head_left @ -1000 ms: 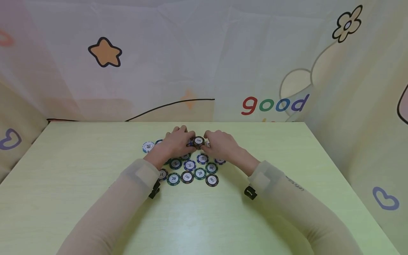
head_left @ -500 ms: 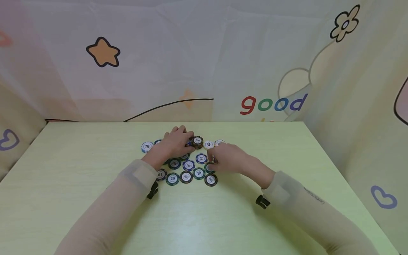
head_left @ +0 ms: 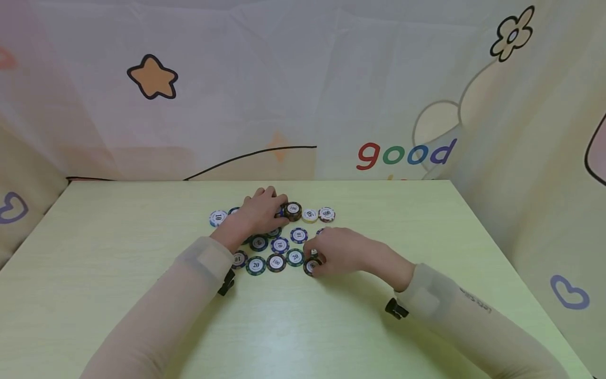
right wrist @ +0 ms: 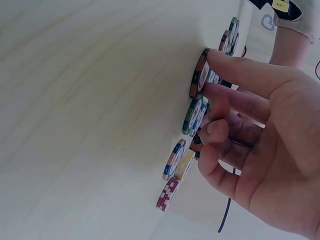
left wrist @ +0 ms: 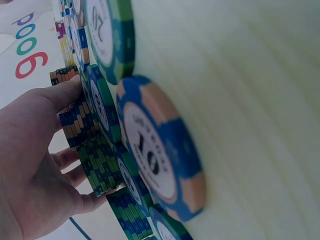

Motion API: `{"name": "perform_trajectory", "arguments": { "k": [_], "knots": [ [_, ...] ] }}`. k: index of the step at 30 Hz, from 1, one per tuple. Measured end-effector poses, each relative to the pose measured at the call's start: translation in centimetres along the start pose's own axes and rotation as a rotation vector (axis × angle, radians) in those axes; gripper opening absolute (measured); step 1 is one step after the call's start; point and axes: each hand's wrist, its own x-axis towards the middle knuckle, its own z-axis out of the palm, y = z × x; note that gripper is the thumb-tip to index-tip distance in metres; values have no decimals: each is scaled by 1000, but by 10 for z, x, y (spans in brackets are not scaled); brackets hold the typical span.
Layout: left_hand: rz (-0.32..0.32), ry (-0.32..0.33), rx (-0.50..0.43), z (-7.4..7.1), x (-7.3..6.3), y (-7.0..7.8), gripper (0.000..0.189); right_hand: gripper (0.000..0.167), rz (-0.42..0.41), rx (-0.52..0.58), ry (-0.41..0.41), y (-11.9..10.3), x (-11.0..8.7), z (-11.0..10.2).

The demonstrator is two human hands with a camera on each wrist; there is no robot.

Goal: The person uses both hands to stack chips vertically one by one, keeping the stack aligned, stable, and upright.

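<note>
My left hand [head_left: 258, 215] reaches over the back row of poker chips. In the left wrist view its thumb lies at the front of an orange-and-blue chip stack [left wrist: 79, 127], with fingers curled behind that and a green stack [left wrist: 102, 167]. Next to the thumb stands a dark stack marked 100 [head_left: 293, 210]. At the front right, my right hand [head_left: 345, 250] pinches a single black-and-orange poker chip [right wrist: 198, 77] between thumb and index finger; its other fingers are curled. A green chip [right wrist: 192, 117] lies just beyond it, partly hidden from the head view.
Yellow [head_left: 310, 215] and red [head_left: 326, 214] chips stand right of the dark stack. Loose chips lie in front, including green 20s [head_left: 256, 266] and blue 10s [head_left: 280, 245]. A white-and-blue 10 chip [head_left: 218, 218] sits at the far left. A printed curtain [head_left: 227, 105] hangs behind the table.
My right hand has left the dark 100 stack, come toward me past the green chip, and reached the black chip at the front right. My left hand has stayed in place.
</note>
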Motion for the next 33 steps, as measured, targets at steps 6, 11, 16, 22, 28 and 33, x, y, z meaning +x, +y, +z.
{"name": "perform_trajectory", "arguments": {
  "k": [6, 11, 16, 22, 28, 33],
  "knots": [
    [6, 2, -3, -1, 0, 0, 53, 28, -12, -10, -21, 1, -3, 0],
    [3, 3, -3, 0, 0, 0, 53, 28, -40, -23, -26, 2, -4, 0],
    [-1, -5, -11, 0, 1, 0, 53, 27, -54, -16, -38, 3, -5, 0],
    [0, -2, -8, 2, 2, -2, 54, 23, -89, -33, -45, 4, -4, 3],
    [-2, -2, -8, 2, 2, -3, 54, 25, -112, -44, -63, 4, -2, 3],
    [-1, -5, -4, 2, 3, -3, 54, 29, -118, -4, -56, 8, 0, -1]
  ]
}}
